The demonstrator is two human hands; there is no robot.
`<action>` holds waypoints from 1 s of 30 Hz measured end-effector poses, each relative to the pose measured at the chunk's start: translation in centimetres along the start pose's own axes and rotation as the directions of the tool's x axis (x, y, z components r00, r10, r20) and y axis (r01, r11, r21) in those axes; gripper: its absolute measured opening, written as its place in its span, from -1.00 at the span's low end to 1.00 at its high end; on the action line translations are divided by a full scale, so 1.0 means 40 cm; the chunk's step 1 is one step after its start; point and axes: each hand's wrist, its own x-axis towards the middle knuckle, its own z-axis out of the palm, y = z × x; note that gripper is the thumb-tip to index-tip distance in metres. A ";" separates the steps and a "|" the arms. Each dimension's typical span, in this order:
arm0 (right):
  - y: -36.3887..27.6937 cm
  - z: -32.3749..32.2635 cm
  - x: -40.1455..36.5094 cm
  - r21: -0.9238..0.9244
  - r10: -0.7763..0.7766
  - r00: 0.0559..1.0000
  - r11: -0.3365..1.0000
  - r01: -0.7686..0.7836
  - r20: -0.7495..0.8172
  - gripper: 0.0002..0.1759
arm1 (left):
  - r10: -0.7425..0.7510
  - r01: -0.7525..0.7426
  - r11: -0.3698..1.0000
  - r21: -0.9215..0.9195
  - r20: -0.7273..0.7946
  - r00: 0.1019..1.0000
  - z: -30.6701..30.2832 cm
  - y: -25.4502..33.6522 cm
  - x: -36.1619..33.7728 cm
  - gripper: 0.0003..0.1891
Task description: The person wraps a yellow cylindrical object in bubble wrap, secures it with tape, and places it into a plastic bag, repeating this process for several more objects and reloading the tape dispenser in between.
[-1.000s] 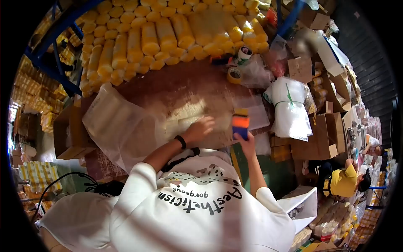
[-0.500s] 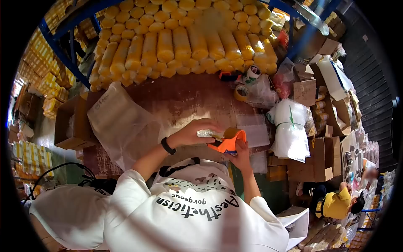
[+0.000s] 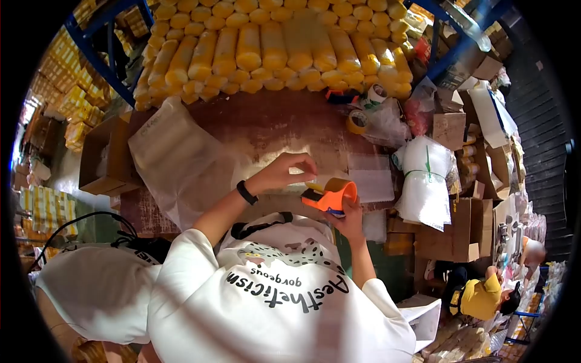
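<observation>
My right hand [image 3: 349,221] grips an orange tape dispenser [image 3: 330,199] that carries a roll of yellowish tape [image 3: 341,186]. The cutting end of the dispenser points left, toward my left hand. My left hand [image 3: 285,170], with a black band on its wrist, is just above and left of that end. Its fingers and thumb are bent together in a pinch at a pale, clear bit of the tape. Both hands are over the near edge of a worn red-brown table [image 3: 272,124].
Yellow wrapped rolls [image 3: 260,48] are stacked at the back. A clear plastic bag [image 3: 175,145] lies on the left beside a cardboard box [image 3: 108,158]. Tape rolls [image 3: 357,121] and a tied white bundle [image 3: 423,181] are on the right. A person in white [image 3: 97,293] is close at my left.
My left hand has lifted slightly and its fingers have curled closer together by the dispenser's end. The dispenser has stayed nearly in place in my right hand. The view has shifted a little.
</observation>
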 end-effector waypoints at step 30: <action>-0.078 0.062 -0.006 0.252 0.233 0.917 0.913 -0.321 0.323 -0.60 | -0.146 0.145 0.989 -0.021 -0.221 0.964 -0.024 -0.052 -0.104 -0.90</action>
